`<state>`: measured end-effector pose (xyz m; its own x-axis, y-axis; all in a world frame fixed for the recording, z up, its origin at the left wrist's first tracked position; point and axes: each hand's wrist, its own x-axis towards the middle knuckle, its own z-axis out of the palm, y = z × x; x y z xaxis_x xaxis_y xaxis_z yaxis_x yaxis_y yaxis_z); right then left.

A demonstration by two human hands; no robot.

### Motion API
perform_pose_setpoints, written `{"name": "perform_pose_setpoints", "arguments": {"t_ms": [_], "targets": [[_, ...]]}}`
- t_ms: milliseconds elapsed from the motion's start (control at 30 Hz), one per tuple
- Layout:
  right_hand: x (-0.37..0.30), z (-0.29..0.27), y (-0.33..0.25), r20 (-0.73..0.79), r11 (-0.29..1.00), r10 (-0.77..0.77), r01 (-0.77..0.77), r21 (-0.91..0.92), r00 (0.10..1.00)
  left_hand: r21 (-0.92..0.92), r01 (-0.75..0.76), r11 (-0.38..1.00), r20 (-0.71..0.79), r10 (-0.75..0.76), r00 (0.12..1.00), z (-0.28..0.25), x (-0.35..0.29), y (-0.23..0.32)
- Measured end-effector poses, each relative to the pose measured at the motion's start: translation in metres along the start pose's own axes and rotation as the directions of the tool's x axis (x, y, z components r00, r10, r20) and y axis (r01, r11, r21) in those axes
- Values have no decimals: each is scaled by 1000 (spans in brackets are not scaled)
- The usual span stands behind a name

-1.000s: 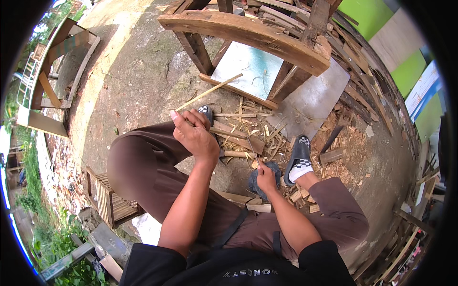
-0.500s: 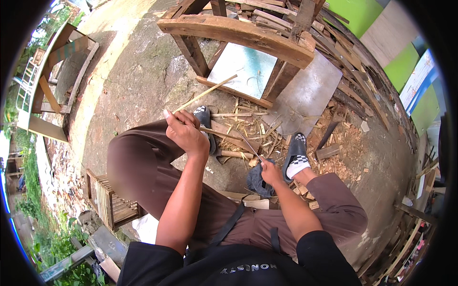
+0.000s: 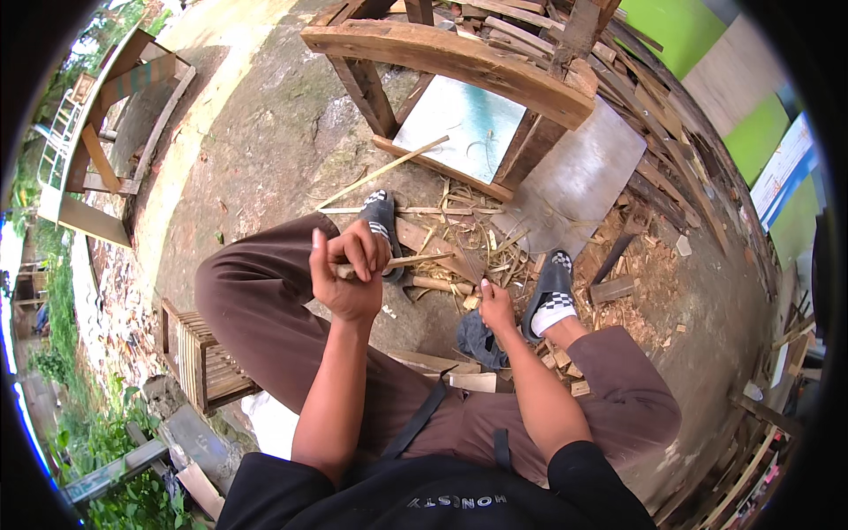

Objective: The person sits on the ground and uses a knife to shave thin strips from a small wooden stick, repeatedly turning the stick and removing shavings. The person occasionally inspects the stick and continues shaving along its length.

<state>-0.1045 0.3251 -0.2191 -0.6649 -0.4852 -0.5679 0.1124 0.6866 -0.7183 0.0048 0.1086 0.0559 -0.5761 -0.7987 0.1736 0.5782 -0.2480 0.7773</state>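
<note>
A short wooden stick (image 3: pixel 408 261) lies across the curled fingers of my left hand (image 3: pixel 352 274), its far end pointing right; the thumb is raised apart from it. Lower and to the right, my right hand (image 3: pixel 496 306) is closed on a slim dark blade, apparently a knife (image 3: pixel 473 263), pointing up and left. The handle is hidden in the fist. Beneath both hands, a flat board (image 3: pixel 437 247) and a thicker round stick (image 3: pixel 442 285) lie among pale shavings (image 3: pixel 481 231). A long thin strip (image 3: pixel 389 170) slants beyond my left hand.
A wooden frame (image 3: pixel 450 55) stands ahead, with grey metal sheets (image 3: pixel 583 168) beside and under it. A dark cloth-like bundle (image 3: pixel 481 341) lies by my right foot. A slatted crate (image 3: pixel 208 362) is at left, a woodpile (image 3: pixel 654 124) at far right.
My left hand has turned and its thumb and fingers have loosened around the stick. My right hand has shifted up slightly with the blade. The view has slid a little.
</note>
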Motion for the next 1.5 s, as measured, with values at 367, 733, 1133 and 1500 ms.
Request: {"name": "perform_pose_setpoints", "arguments": {"t_ms": [367, 733, 1133, 1500], "targets": [[-3, 32, -44, 140, 984, -151, 163, -79, 979, 77, 37, 996, 34, -40, 999, -6, 5, 3], [-8, 43, -49, 123, 973, -194, 207, -99, 973, 159, -4, 987, 5, 3, 1000, -6, 16, -6], [-24, 41, -79, 120, 964, -247, 257, -68, 961, 194, -61, 979, -169, 94, 981, -2, 7, -6], [-56, 29, -129, 172, 942, -320, 332, -47, 932, 164, -84, 983, -271, 126, 954, -6, -6, -7]]}}
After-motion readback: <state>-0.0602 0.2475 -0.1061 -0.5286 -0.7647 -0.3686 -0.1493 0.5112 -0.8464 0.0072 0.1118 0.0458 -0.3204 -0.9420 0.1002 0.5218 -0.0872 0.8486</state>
